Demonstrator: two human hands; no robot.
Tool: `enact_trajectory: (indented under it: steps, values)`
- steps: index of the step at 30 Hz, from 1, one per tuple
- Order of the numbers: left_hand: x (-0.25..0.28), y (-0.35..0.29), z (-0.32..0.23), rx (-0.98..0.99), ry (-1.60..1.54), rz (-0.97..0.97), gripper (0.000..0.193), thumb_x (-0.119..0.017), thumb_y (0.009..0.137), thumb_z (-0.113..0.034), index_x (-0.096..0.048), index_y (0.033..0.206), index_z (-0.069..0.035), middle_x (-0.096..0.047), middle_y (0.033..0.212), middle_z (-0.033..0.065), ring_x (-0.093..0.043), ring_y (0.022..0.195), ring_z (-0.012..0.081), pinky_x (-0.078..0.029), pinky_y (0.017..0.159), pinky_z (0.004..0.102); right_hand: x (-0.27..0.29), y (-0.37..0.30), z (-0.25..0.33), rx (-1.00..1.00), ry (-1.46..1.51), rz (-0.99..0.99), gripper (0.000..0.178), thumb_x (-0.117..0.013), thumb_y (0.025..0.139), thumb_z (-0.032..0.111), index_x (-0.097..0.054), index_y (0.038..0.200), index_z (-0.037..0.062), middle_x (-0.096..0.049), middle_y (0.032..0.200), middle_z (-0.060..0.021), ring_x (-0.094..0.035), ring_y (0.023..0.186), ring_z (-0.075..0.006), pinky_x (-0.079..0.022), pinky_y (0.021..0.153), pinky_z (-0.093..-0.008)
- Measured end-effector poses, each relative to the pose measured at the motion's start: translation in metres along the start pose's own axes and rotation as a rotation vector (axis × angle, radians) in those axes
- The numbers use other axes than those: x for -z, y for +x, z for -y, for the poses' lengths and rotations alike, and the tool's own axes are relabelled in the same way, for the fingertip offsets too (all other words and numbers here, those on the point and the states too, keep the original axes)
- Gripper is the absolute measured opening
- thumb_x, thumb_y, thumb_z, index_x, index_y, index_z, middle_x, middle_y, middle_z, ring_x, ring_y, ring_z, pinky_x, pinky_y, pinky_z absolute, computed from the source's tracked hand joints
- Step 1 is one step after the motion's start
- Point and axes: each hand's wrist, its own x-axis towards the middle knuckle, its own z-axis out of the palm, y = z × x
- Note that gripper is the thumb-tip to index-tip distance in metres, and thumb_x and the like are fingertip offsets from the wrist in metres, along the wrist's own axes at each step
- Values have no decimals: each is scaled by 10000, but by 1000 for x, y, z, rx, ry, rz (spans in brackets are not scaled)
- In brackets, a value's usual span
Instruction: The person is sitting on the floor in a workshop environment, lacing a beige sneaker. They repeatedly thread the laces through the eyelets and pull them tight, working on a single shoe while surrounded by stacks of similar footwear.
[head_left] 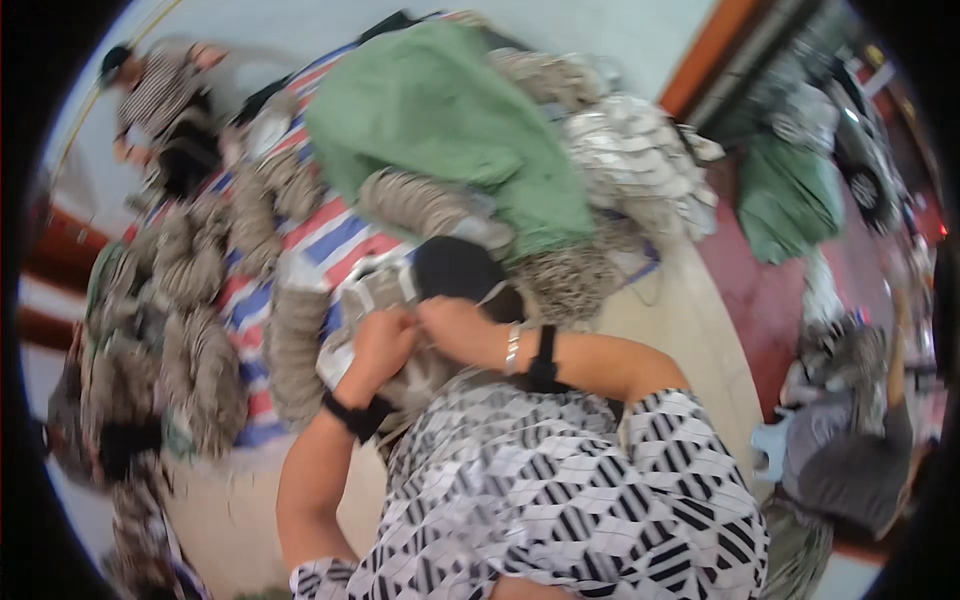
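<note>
In front of my lap, my left hand (384,345) and my right hand (456,326) are close together, almost touching. Both have their fingers curled closed. What they pinch is hidden and blurred. Right below and around them lies light beige-grey fabric (380,290) with paler bands, bunched over my lap. A black rounded thing (458,268) sits just beyond my right hand. Left of my left hand stands a ribbed roll of stacked beige pieces (297,345).
Bundles of stacked beige pieces (190,250) cover a red, white and blue striped sheet (335,245). A large green cloth (440,120) lies beyond, near a pile of whitish pieces (635,150). People sit at far left (165,110) and right (840,460). A green sack (790,195) stands right.
</note>
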Motion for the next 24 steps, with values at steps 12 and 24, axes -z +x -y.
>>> enact_trajectory:
  steps: [12,24]
  values:
    - [-31,-13,-3,47,14,-209,191,-565,783,-206,-670,868,-71,-656,760,160,-638,731,358,-484,648,451,-8,16,-5,-734,776,347,185,-529,868,115,-603,754,-9,-631,563,-116,-588,400,-177,-436,336,-291]
    - [-24,-15,-14,-21,112,-165,181,-587,752,-158,-652,881,-49,-651,750,168,-638,727,358,-492,665,447,7,-1,-1,-500,545,315,96,-530,766,-15,-609,806,-50,-632,576,-154,-649,471,-232,-502,409,-335]
